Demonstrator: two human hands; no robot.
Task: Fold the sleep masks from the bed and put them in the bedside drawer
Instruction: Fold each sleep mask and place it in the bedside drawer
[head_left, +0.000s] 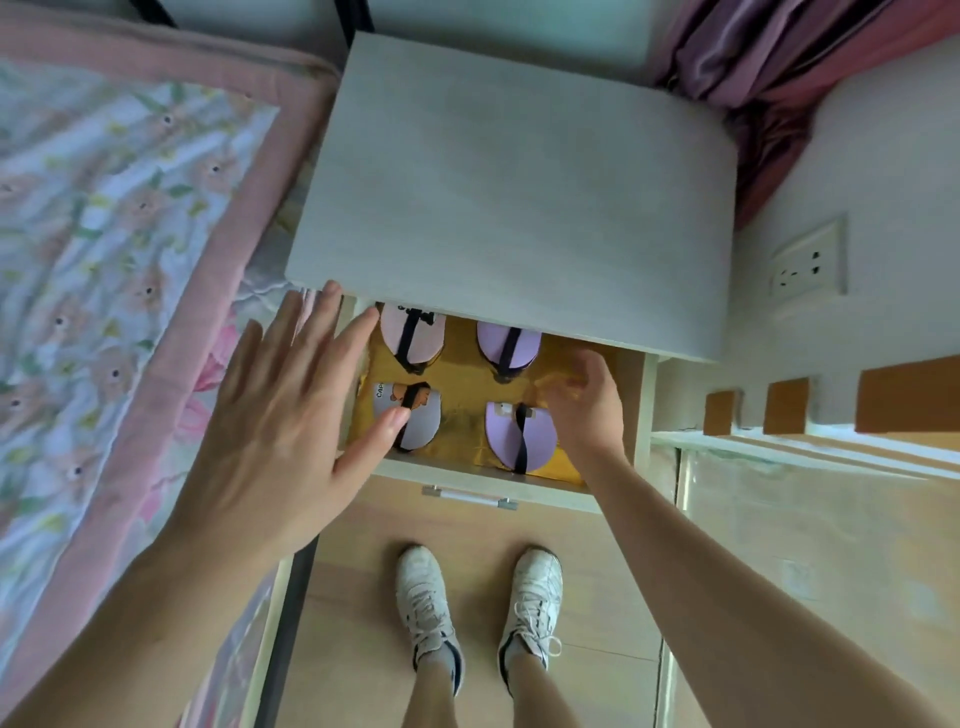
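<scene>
The bedside drawer (519, 480) stands pulled out, lined with gold foil. Several folded sleep masks lie in it: a pink one (423, 340) at back left, a lilac one (511, 343) at back right, a white printed one (423, 418) at front left, a lilac one (506, 434) at front right, each with a black strap across it. My left hand (291, 400) hovers spread over the drawer's left edge, thumb touching the white mask. My right hand (587, 405) sits inside the drawer at the right, fingers curled near the foil, holding nothing visible.
The bedside table's grey top (514, 192) overhangs the drawer's back. The bed with a floral quilt (104, 260) lies at the left. A wall socket (808, 260) and a pink curtain (769, 78) are at the right. My white shoes (478, 608) stand on the wooden floor below.
</scene>
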